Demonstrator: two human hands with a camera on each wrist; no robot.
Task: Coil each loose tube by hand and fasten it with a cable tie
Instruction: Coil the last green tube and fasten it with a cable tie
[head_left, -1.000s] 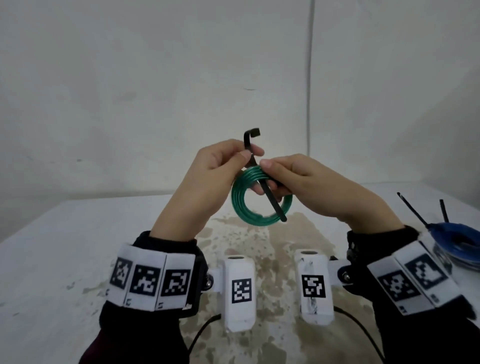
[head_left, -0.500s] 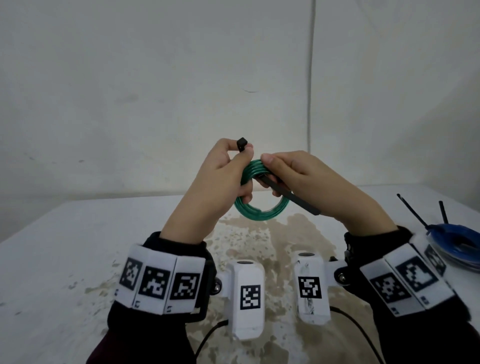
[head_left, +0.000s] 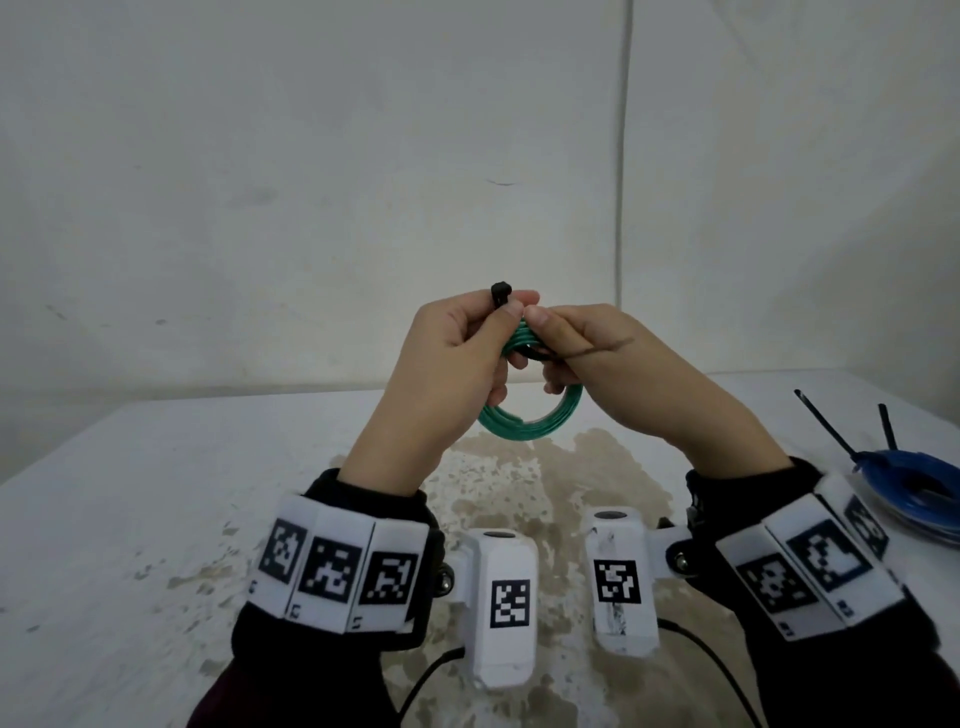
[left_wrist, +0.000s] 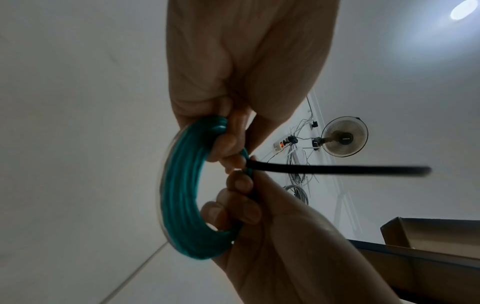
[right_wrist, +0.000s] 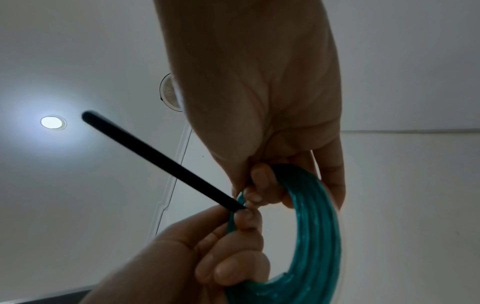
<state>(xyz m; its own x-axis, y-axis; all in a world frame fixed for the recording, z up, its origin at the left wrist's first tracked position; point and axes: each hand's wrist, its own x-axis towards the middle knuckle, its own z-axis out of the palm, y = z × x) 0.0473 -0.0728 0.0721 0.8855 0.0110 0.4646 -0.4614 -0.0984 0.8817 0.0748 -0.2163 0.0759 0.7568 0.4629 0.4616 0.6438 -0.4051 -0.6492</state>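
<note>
While pinching cable tie (head_left: 501, 295) head in left hand (head_left: 447, 364), bending tail round green coil (head_left: 540, 423) with right hand (head_left: 623, 364); ready for threading.

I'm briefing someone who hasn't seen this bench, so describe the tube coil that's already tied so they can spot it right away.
Start at the white table with the brown stain in its middle, then look to its far right edge, beside the person's right hand. The blue coil lies flat there with black cable tie tails sticking up from it, unlike the green coil, held in the air by both hands.

Green tube coil (head_left: 540, 423) (black cable tie (head_left: 500, 294))
</note>
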